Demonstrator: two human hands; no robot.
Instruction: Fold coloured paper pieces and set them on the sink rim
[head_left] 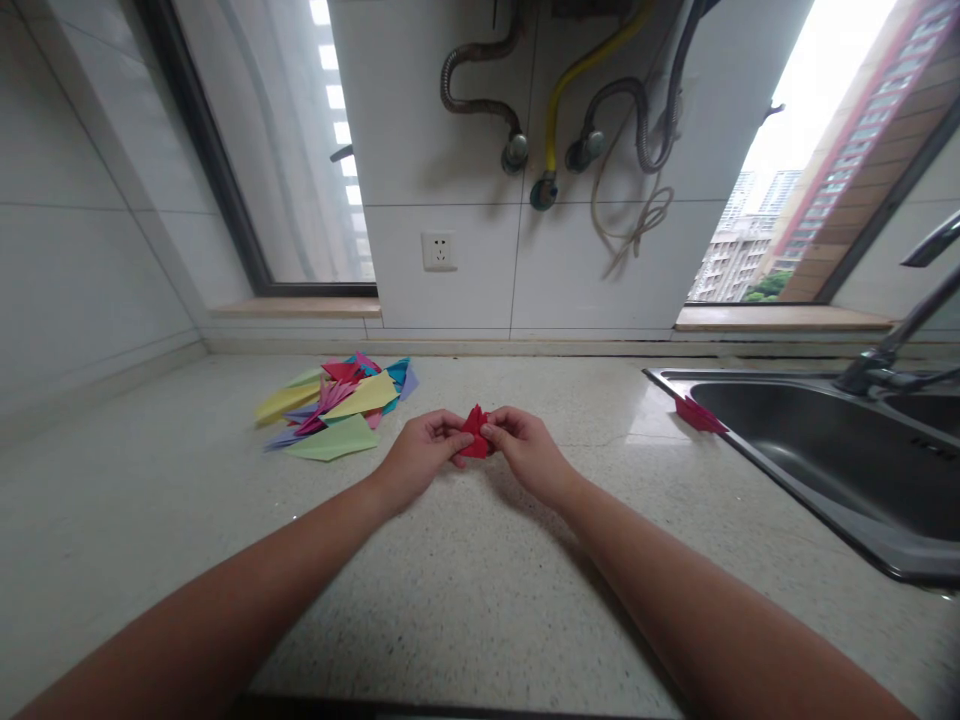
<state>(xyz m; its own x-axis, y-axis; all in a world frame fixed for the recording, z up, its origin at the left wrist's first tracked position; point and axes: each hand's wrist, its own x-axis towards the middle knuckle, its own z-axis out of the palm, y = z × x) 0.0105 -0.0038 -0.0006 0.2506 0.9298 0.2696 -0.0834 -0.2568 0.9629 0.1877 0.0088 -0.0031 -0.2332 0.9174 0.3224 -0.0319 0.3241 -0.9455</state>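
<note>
A small piece of folded red paper [477, 432] is held just above the speckled counter, in the middle of the head view. My left hand [429, 448] pinches its left side between thumb and fingers. On the right side, my right hand [525, 450] grips it the same way. The paper has a pointed top and several creased layers; the fingers cover its side edges. To the left of my left hand lies a pile of folded papers [364, 395] in yellow, green, pink, blue and purple.
At the right, a steel sink [795, 500] with a faucet [874, 365] is set into the counter [420, 600]. Another folded red paper [699, 414] rests at the sink's left rim. Behind the counter are a tiled wall with a socket [439, 252], hoses and two windows.
</note>
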